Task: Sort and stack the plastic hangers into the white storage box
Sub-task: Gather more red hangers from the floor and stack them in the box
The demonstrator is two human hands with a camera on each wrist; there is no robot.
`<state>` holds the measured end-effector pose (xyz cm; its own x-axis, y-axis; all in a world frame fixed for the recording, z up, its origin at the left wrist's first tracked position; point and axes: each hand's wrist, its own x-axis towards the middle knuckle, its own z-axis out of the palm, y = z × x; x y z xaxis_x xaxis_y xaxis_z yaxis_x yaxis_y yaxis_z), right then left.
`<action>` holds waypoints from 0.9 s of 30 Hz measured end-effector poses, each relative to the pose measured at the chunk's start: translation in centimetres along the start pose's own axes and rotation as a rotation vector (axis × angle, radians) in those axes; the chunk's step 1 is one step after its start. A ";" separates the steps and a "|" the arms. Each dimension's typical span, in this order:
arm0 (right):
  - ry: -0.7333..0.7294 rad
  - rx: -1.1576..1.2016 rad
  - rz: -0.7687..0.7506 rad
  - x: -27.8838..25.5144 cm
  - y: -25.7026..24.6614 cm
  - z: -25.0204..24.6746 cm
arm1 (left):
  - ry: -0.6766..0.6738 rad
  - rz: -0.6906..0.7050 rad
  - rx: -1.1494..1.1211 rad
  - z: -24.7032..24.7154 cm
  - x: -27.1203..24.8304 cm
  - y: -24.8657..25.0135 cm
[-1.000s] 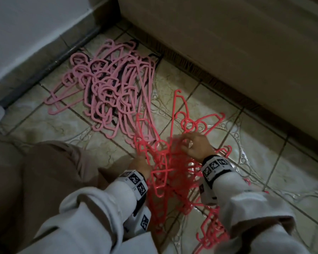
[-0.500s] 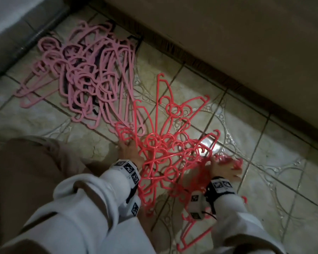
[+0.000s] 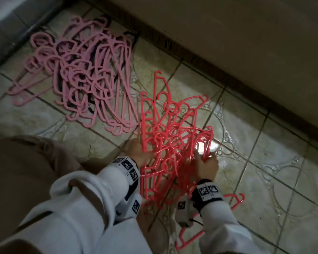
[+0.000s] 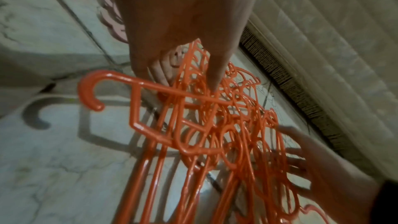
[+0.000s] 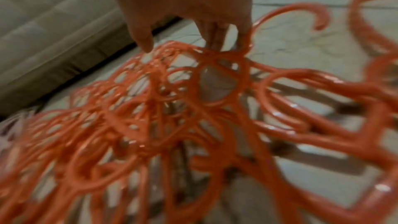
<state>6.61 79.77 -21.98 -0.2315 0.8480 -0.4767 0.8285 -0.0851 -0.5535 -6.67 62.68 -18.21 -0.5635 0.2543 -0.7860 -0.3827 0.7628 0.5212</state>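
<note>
A tangled bunch of red hangers lies on the tiled floor in the head view. My left hand grips its left edge; in the left wrist view the left hand has one finger on top of the red hangers and the others beneath. My right hand holds the right edge, and the right wrist view shows the right hand pinching the red hangers between thumb and fingers. One loose red hanger lies under my right forearm. A pile of pink hangers sits at the upper left. No white box is in view.
A beige mattress or bed side runs along the upper right, with a dark strip at its base. My knee in tan trousers is at the left. Bare floor tiles lie to the right of the hangers.
My right hand has moved from the top of the red bunch to its right edge. The red hangers are drawn closer together between both hands. The left hand stays at the left edge.
</note>
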 end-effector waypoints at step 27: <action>-0.474 0.501 -0.374 -2.2 -13.7 -2.9 | -0.097 0.413 -0.239 -8.3 -4.3 6.5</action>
<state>-2.77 80.57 -11.34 -0.7364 0.5626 -0.3758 0.3496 -0.1592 -0.9233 -12.76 61.59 -8.69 -0.6369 0.5703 -0.5188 -0.3051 0.4316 0.8489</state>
